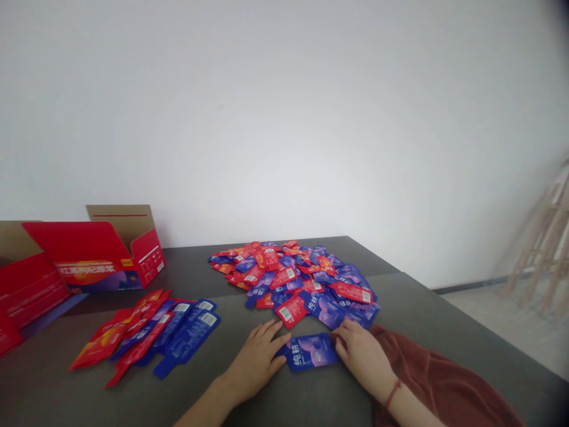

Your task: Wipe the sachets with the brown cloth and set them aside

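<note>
A blue pouch (312, 351) with white characters and purple fruit print lies on the dark table in front of me, its narrow neck pointing left. My left hand (256, 360) is at that neck, thumb and forefinger on either side of it, the other fingers stretched toward the pile. At the pouch's right end, the bent fingers of my right hand (362, 354) grip its edge. Just beyond both hands spreads a heap of red and blue pouches (293, 273). A brown cloth (431, 367) lies beside my right wrist.
Left of my hands, several red and blue pouches (155, 332) lie overlapping in a row. Behind them stands an open red carton (95, 261), with another red carton (31, 284) partly cut off at the left. A wooden frame (544, 243) stands on the floor at right.
</note>
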The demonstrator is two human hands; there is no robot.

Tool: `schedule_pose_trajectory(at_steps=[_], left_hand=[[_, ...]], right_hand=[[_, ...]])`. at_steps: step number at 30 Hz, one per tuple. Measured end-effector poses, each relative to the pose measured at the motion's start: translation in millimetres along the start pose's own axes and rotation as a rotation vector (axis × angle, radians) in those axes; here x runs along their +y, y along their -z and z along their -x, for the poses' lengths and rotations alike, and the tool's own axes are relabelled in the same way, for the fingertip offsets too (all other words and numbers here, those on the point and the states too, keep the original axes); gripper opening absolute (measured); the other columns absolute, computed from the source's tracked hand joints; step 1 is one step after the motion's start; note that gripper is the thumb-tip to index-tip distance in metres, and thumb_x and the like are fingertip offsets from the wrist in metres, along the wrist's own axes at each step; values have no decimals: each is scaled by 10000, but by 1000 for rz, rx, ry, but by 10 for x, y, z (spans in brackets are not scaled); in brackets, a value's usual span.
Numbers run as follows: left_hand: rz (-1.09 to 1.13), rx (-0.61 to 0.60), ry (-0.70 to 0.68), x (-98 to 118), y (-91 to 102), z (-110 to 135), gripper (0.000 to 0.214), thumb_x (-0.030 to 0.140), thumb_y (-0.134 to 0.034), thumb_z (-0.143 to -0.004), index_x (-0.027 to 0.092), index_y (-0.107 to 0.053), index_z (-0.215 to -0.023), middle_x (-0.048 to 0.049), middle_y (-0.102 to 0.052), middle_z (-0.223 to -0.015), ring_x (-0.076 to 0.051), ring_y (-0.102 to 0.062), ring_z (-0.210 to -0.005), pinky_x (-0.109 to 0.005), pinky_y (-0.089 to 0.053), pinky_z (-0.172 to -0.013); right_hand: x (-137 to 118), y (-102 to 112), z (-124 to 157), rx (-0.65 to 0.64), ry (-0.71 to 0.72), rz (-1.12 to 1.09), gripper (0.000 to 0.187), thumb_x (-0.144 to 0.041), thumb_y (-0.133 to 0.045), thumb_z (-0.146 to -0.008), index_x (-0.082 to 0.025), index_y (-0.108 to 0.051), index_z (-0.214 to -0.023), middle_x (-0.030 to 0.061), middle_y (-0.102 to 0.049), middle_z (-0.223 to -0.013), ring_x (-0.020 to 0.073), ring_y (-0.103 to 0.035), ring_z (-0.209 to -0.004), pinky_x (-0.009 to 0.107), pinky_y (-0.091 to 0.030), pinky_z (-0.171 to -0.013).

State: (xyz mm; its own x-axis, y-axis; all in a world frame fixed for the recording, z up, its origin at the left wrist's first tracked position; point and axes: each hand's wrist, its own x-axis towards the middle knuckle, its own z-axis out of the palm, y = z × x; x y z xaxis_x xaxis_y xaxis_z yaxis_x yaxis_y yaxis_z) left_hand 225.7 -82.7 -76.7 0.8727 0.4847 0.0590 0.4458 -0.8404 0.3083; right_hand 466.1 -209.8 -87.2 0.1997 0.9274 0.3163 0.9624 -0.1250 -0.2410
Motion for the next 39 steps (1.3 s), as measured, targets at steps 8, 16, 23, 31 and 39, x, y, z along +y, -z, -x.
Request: schedule_pose_trajectory(at_steps=[8,16,23,31,39], left_hand=[[-30,34,-139,254,-93,-24,524,257,-612,-830,205,-494,-1338,-98,-543,-1355,-278,-508,-1219,-436,-384,-1057],[354,212,38,225,-148,-97,363,212,-422,-904,259,-585,-1224,-15,-689,-1121,-192,-644,-1005,-308,-484,-921],[223,299,-19,79,-149,-94,402,108,-439,-808,241,-622,-1141,-52,-622,-1180,-221,-542,-1129,-390,-388,-1042],[155,-13,-72,-150,-3,23,657,187,-517,-821,261,-319,-1444,-55,-308,-1525,-234,-219,-1411,-479,-162,-1156],[200,-142,-139,-243,71,42,803,323,-579,-827,252,-154,-1504,-81,-194,-1569,-274,-146,-1432,-512,-130,-1149]], right_hand=[[75,-22,-33,48,-7,-313,269,-169,-438,-875,-223,-699,-906,53,-654,-941,193,-610,-905,312,-468,-837],[201,-60,-46,236,-31,-465,257,-222,-418,-889,-211,-652,-994,78,-633,-1019,217,-601,-965,378,-476,-892],[-34,145,10,174,105,-447,262,-186,-423,-885,-213,-648,-1017,76,-615,-1030,209,-584,-970,355,-476,-879],[-535,73,91,-131,235,39,196,-125,-506,-852,-204,-668,-927,46,-601,-925,207,-537,-907,325,-426,-801],[-738,-19,-30,-161,284,194,140,-151,-518,-856,-169,-648,-905,78,-596,-931,234,-520,-916,358,-401,-774]])
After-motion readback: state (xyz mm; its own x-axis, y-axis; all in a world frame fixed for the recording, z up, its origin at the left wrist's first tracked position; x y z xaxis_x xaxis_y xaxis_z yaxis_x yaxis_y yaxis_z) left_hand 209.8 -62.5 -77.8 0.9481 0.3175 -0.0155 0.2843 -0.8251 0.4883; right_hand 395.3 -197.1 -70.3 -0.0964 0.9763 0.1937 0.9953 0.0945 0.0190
